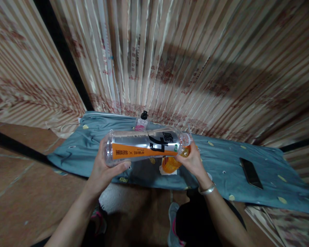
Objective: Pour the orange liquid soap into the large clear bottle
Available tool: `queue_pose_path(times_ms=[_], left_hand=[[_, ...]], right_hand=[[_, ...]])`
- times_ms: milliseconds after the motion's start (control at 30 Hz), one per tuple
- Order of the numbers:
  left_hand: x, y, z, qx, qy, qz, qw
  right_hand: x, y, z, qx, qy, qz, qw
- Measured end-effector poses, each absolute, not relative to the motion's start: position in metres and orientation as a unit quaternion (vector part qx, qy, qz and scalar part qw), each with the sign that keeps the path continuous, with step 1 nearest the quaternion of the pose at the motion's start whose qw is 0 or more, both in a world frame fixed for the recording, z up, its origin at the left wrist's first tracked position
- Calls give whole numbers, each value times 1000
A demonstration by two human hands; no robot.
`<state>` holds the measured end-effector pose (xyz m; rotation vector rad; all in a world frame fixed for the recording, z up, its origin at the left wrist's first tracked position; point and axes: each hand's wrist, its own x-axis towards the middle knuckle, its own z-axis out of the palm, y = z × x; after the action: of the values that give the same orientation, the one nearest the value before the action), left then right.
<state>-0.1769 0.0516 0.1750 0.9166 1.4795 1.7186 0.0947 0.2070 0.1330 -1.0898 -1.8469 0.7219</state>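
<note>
A large clear bottle (144, 145) with a silver, orange and black label lies sideways in the air between my hands. My left hand (105, 164) wraps round its base end, thumb along the lower side. At the neck end, my right hand (192, 159) has its fingers closed round the neck, partly hidden behind it. Just below the neck, an orange see-through container (170, 165) rests on a white tissue (164, 172) on the cloth. Behind the bottle stands a small clear bottle (143, 120) with a black cap.
A blue-green cloth (226, 164) with yellow pineapple prints covers the long narrow surface. On its right part lies a dark phone (250, 173). Striped curtains (149, 61) hang behind, with a black pole (64, 51) at the left. My feet are on the brown floor (134, 212).
</note>
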Motion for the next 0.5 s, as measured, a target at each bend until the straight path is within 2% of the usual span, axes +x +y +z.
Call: queue_pose_path(times_ms=[500], left_hand=[[-179, 52, 179, 347, 581, 660, 326]], right_hand=[[92, 208, 133, -435, -744, 283, 422]])
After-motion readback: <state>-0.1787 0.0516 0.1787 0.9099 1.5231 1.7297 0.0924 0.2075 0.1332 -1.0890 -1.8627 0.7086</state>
